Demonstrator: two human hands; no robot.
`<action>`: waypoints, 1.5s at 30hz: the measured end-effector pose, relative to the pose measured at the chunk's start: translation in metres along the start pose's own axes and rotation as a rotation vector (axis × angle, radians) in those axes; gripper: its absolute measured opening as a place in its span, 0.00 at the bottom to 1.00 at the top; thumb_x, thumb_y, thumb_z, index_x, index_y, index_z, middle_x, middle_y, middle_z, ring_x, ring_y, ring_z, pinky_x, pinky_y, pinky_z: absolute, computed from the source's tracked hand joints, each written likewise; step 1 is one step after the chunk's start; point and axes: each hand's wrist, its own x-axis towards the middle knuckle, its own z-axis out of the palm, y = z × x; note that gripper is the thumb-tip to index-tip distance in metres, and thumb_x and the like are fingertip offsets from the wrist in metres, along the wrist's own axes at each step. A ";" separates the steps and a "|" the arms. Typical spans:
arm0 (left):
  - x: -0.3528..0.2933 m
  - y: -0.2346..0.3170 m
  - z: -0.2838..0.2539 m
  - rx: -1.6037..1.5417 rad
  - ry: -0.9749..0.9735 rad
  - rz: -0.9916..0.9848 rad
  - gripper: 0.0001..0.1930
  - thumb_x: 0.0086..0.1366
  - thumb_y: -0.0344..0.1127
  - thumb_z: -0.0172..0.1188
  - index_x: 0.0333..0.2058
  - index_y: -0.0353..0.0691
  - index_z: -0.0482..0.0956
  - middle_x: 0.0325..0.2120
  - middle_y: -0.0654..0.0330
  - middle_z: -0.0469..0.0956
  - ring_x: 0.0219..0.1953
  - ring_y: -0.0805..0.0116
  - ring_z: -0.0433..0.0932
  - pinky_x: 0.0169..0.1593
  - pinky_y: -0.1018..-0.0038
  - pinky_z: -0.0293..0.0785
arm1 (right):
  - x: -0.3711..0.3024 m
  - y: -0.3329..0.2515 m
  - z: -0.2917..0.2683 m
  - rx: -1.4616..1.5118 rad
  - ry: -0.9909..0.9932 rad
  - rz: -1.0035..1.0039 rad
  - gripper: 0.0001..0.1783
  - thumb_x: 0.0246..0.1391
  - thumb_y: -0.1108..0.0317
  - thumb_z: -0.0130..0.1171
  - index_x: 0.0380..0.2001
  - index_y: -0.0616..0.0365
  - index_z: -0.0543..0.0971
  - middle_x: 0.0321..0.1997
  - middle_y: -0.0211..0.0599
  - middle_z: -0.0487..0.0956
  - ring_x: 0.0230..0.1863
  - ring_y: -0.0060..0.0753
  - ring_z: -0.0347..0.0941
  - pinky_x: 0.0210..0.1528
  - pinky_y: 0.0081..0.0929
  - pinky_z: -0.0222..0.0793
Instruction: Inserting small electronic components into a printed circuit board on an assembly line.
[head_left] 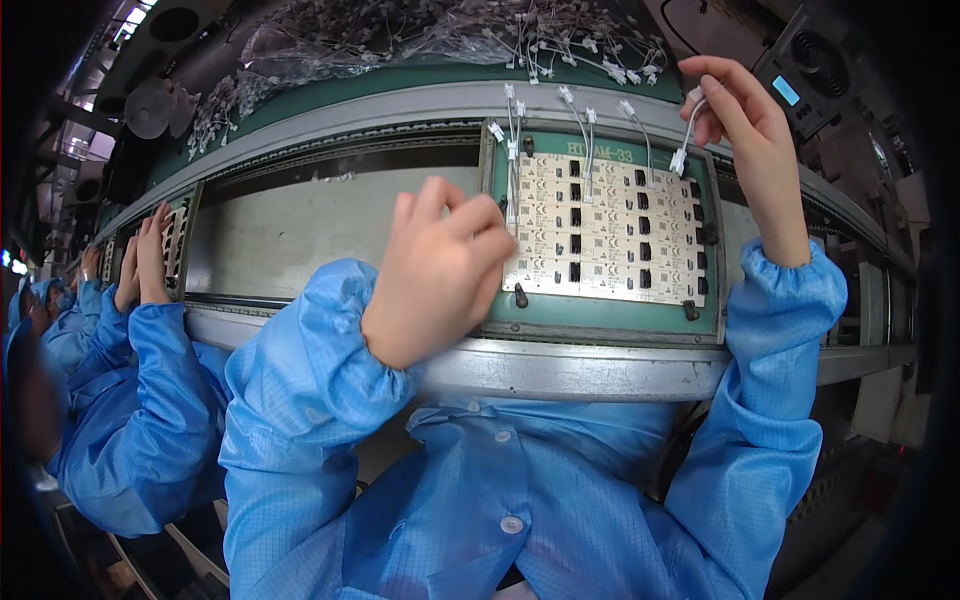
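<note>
My right hand (750, 125) pinches a short white cable (695, 115) near its upper end. The cable's white lower connector hangs by the upper right corner of a pale circuit board panel (610, 230). That panel lies in a green fixture (600, 314) and carries rows of black components. Over the panel's left edge is my left hand (440, 270), its fingers curled and partly blurred. Whatever its fingertips may hold is hidden. Several white cables (588, 140) stand up from the panel's top row, their free connectors reaching past the fixture's far edge.
Metal conveyor rails (560, 370) run along the near and far sides of the fixture. Beyond lies a heap of white cables (540, 40) with clear plastic. A dark device with a lit display (785, 90) stands at far right. A co-worker in a blue sleeve (150, 400) works at left.
</note>
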 end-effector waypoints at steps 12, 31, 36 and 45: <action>0.123 -0.084 0.004 0.026 -0.005 -0.031 0.09 0.57 0.37 0.60 0.35 0.45 0.86 0.34 0.54 0.83 0.39 0.52 0.82 0.50 0.56 0.76 | -0.017 -0.020 0.014 0.112 -0.132 0.132 0.10 0.66 0.69 0.56 0.46 0.64 0.77 0.34 0.35 0.82 0.28 0.16 0.72 0.33 0.14 0.69; 0.178 -0.084 0.067 0.348 -0.196 -0.387 0.12 0.55 0.36 0.63 0.40 0.48 0.82 0.38 0.55 0.84 0.42 0.51 0.83 0.48 0.57 0.77 | -0.047 -0.029 0.037 0.216 0.048 0.069 0.05 0.63 0.74 0.57 0.38 0.61 0.72 0.33 0.35 0.80 0.31 0.20 0.77 0.38 0.19 0.72; 0.174 -0.095 0.054 -0.012 -0.127 -0.300 0.16 0.57 0.40 0.64 0.45 0.44 0.81 0.36 0.53 0.83 0.37 0.57 0.83 0.45 0.64 0.78 | -0.050 -0.030 0.035 -0.113 0.262 -0.126 0.09 0.59 0.73 0.64 0.33 0.61 0.72 0.30 0.30 0.78 0.27 0.18 0.77 0.30 0.17 0.70; 0.158 -0.101 0.047 -0.057 -0.198 -0.217 0.10 0.60 0.35 0.61 0.38 0.39 0.85 0.29 0.54 0.84 0.34 0.60 0.84 0.43 0.67 0.79 | -0.053 -0.015 0.030 -0.156 0.236 0.054 0.06 0.62 0.75 0.60 0.40 0.63 0.74 0.36 0.33 0.81 0.33 0.19 0.78 0.37 0.17 0.71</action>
